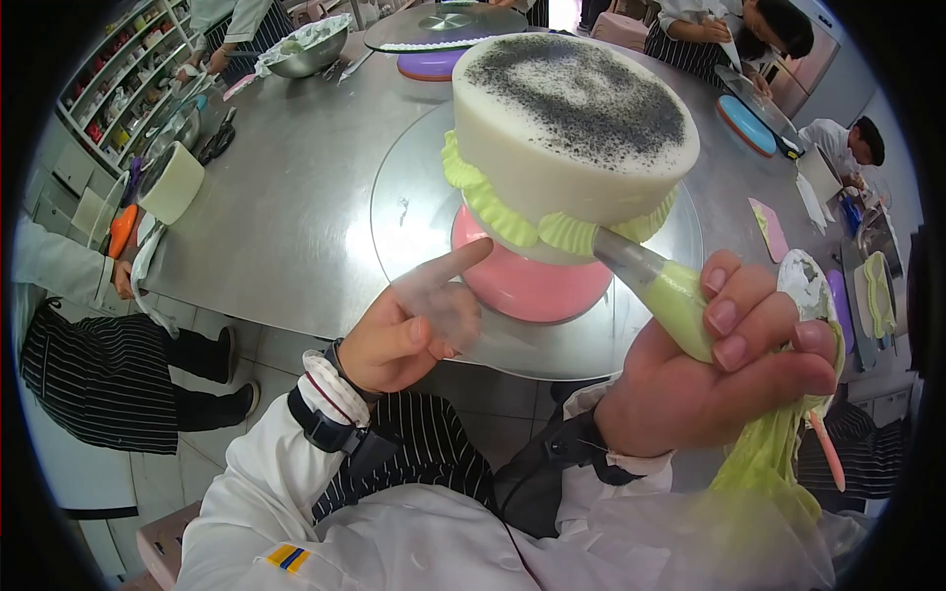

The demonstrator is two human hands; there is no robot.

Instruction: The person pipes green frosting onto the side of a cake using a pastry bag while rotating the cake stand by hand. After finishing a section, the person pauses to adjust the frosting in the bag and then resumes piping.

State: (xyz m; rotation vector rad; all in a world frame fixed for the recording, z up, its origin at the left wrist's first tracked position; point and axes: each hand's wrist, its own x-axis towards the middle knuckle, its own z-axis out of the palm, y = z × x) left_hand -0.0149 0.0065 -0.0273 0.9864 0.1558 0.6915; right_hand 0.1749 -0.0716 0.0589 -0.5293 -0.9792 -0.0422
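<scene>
Finding table (286, 197) bearing turntable (414, 197), cake (572, 128) sitting on pink stand (522, 286) at its middle. Noting right hand (719, 379) wrapping all fingers tight round piping bag (680, 295), pressing nozzle (631, 261) against green ruffle (512, 222) under cake. Noting left hand (409, 335) holding nothing, index pointing just beside stand, other fingers curling.

A cake-decorating classroom kitchen.
Steel counter (286, 187) bearing turntables (448, 25), a mixing bowl (307, 54) at its far edge, people in striped aprons (94, 379), supply shelves (118, 59).
</scene>
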